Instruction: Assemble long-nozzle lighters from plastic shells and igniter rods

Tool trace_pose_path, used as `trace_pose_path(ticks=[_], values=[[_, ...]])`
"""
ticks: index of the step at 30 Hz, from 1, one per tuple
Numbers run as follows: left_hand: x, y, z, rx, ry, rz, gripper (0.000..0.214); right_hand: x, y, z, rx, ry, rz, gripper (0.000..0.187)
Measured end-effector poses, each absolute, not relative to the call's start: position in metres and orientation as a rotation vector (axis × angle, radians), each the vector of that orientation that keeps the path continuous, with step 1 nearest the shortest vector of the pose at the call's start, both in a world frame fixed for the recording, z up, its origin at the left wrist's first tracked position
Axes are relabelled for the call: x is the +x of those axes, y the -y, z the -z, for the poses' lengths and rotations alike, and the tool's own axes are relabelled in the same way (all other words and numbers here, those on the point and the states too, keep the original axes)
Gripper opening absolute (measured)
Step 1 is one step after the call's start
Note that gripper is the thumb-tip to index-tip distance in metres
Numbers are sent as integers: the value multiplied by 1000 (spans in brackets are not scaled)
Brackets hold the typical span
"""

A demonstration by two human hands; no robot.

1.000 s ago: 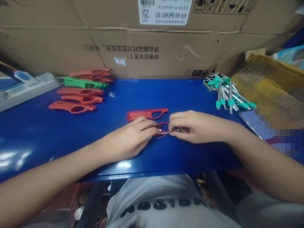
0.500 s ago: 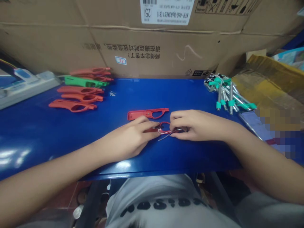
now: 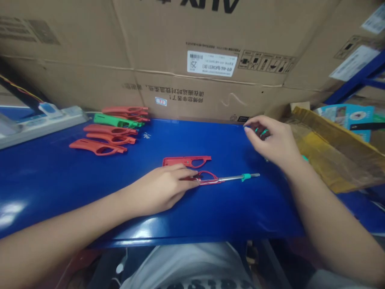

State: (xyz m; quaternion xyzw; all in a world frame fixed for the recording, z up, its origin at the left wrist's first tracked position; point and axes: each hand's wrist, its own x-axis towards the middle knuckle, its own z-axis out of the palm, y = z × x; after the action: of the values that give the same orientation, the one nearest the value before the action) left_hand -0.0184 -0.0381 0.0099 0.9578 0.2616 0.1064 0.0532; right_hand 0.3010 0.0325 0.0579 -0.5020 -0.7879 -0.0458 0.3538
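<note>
Two hands: left hand (image 3: 159, 188) pinching one red plastic handle (image 3: 204, 178) with one teal-tipped metal rod (image 3: 237, 177), second handle (image 3: 186, 161) just beyond; right hand (image 3: 269, 140) pinching something small and teal above the bench (image 3: 240, 212).

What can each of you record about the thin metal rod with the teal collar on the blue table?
The thin metal rod is straight and silver, lying flat on the blue table, its free tip pointing right. A teal collar sits near that tip. Its other end runs into a red plastic piece held under the left hand.
</note>
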Motion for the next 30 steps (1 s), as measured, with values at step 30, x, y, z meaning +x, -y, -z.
trace_pose_path(ticks=[30], values=[[-15, 36, -12, 2897, -604, -487, 37, 354, -96, -3, -2073, 2001, 391, 39]])
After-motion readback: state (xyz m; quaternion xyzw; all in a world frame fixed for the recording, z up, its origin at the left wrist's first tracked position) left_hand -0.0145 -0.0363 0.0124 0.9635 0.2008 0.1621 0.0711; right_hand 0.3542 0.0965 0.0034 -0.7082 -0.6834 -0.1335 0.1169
